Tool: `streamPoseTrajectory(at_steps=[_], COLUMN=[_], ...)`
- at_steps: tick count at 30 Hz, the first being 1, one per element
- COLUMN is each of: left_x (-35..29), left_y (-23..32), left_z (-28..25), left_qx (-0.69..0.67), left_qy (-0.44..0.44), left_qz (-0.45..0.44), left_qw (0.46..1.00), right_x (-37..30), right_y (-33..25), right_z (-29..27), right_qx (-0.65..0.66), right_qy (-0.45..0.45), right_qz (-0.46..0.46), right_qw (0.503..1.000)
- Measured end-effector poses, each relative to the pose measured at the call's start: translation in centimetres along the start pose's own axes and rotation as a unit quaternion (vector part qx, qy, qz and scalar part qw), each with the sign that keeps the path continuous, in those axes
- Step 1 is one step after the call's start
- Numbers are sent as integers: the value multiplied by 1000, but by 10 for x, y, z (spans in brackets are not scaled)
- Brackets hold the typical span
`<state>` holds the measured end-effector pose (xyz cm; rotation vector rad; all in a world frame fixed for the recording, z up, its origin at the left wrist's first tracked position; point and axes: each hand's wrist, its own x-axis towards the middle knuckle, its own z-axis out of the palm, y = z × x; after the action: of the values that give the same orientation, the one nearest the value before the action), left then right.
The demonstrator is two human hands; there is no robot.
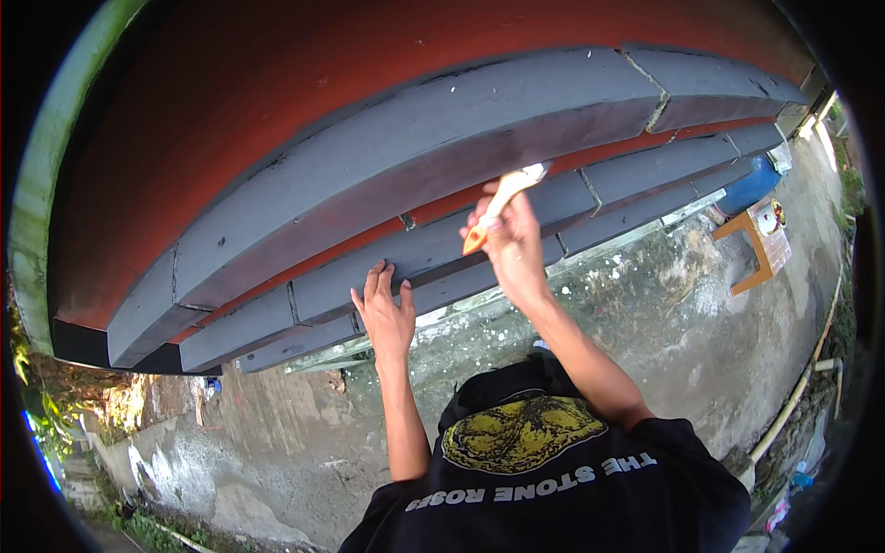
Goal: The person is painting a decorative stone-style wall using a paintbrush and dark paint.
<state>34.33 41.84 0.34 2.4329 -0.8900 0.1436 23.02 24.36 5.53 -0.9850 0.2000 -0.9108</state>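
My right hand [507, 238] is closed around the handle of a paintbrush [509, 190], which is pale with an orange end. The brush tilts up to the right, and its bright head is close to the red strip below the upper grey ledge [442, 120]. Whether the bristles touch the surface is not clear. My left hand [385, 309] rests with spread fingers against the lower grey ledge [355, 267] and holds nothing. Both ledges curve across the view, with joint lines running through them and a red surface [249, 64] above.
Below the ledges runs a stained, paint-spotted concrete surface [636, 286]. At the right stand a small brown stool [763, 263] with a round container [770, 217] on it, and a blue drum [751, 187]. A pale pipe [800, 396] lies along the right edge. Plants [46, 415] grow at the left.
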Motion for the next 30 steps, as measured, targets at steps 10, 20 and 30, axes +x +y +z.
streamPoseTrajectory(at_steps=[10,20,30], left_x=[-1,0,-1], left_y=[0,2,1], left_z=[-2,-2,-3], left_qx=[0,0,-1], left_qy=[-8,7,-1], left_qz=[8,12,4], left_qw=[1000,1000,1000], right_x=[-31,-16,-1], right_y=[19,8,-10], right_z=[-25,0,-42], right_qx=[-44,-16,38], right_qy=[14,-65,129], right_qz=[210,73,80], right_qw=[977,995,988])
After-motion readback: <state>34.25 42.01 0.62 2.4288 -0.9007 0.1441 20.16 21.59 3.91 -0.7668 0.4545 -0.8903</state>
